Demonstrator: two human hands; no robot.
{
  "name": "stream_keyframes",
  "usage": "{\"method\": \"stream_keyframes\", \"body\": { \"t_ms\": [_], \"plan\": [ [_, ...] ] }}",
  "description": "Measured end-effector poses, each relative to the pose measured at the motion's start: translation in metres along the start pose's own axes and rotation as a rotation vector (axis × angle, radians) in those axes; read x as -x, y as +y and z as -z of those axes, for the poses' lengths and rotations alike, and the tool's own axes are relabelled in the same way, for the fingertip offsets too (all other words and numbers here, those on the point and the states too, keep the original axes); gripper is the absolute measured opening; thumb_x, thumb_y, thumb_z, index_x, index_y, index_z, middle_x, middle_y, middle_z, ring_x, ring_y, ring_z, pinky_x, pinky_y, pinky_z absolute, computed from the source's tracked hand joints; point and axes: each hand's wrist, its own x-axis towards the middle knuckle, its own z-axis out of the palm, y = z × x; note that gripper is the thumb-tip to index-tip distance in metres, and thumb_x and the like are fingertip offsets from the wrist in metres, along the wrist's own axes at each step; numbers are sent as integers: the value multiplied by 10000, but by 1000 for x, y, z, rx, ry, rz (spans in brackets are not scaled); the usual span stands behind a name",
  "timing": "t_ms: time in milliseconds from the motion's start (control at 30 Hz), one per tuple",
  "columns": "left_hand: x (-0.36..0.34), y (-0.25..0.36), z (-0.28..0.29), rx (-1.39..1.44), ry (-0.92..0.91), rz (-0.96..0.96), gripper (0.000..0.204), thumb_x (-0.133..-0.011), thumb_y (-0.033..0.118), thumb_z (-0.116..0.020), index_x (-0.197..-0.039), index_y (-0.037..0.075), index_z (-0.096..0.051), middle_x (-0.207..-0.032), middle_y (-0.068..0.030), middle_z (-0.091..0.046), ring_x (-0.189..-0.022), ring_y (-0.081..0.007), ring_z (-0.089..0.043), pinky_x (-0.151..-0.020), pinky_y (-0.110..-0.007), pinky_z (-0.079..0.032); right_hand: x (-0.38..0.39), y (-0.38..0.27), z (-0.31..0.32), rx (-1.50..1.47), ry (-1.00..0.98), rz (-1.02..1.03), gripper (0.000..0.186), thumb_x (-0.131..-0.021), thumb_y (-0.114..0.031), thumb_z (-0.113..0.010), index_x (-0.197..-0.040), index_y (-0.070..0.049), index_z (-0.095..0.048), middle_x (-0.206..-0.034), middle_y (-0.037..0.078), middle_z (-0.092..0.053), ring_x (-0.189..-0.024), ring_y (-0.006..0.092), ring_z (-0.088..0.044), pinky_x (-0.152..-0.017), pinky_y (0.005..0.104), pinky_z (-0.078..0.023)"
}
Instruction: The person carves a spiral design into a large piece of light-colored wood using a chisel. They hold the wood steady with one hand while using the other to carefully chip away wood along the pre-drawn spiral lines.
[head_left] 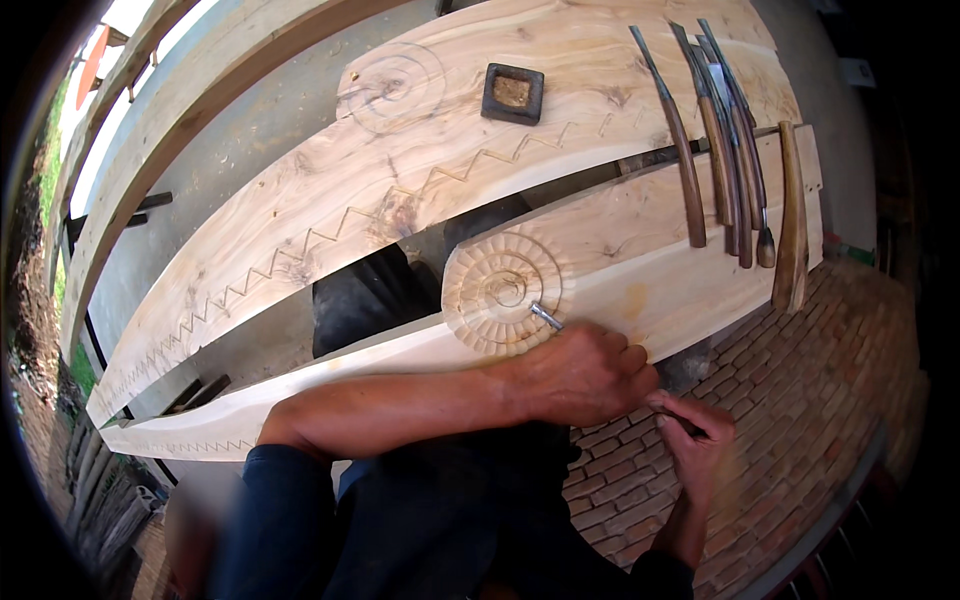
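A round carved rosette (505,290) with radial petals and a spiral centre sits at the left end of the near pale board. The shiny metal blade of a gouge (545,316) touches its lower right rim. My left hand (592,368) is closed round the gouge's shaft, its forearm lying across the board's near edge. Lower right, past the board's edge, my right hand (697,435) is closed round the dark handle, which lines up with the blade. The middle of the tool is hidden by my left hand.
Several wooden-handled chisels (722,150) and a wooden club-like tool (790,220) lie across the boards at the right. A dark square dish (513,94) rests on the far board (300,190), which bears a zigzag line. Brick paving (800,400) lies at the lower right.
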Motion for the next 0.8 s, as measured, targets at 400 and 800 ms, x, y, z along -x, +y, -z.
{"method": "stream_keyframes", "body": {
  "t_ms": [400, 800],
  "plan": [
    [-2, 2, 5, 3, 66, -35, 351, -980, 391, -748, -827, 116, -595, -761, -16, -523, -666, -198, -582, -562, -361, -491, -5, -16, 12, 145, -45, 72, 435, -744, 130, -852, -1157, -4, -852, -812, 105, -774, -654, 120, -664, -591, 261, -472],
    [0, 0, 0, 8, 23, 1, 392, -992, 394, -750, -791, 115, -561, -750, -30, -523, -642, -207, -586, -539, -367, -497, 0, -11, 12, 41, -45, -61, 423, -769, 161, -813, -1162, 6, -848, -912, 132, -818, -738, 124, -719, -654, 259, -525]
  ]
}}
